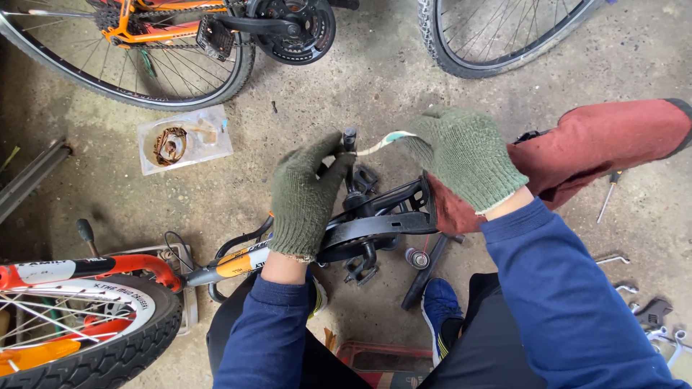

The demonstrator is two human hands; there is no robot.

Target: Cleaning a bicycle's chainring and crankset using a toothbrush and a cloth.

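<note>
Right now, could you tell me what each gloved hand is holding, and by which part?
The left hand grips the small bike's upright black crank arm near its top. The right hand pinches one end of a pale strip that reaches that crank.

Rough grey concrete floor (375, 79), stained and gritty, under flat daylight; an orange bicycle's rear wheel (144, 65) stands top left; another wheel (497, 36) top right; a clear plastic bag (184, 140) lies flat; wrenches (649, 317) scattered far right.

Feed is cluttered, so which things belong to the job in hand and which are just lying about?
In hand: left hand; right hand; pale strip; black crank; chain guard.

Lying about: clear packet; screwdriver; wrenches; orange bicycle.
</note>
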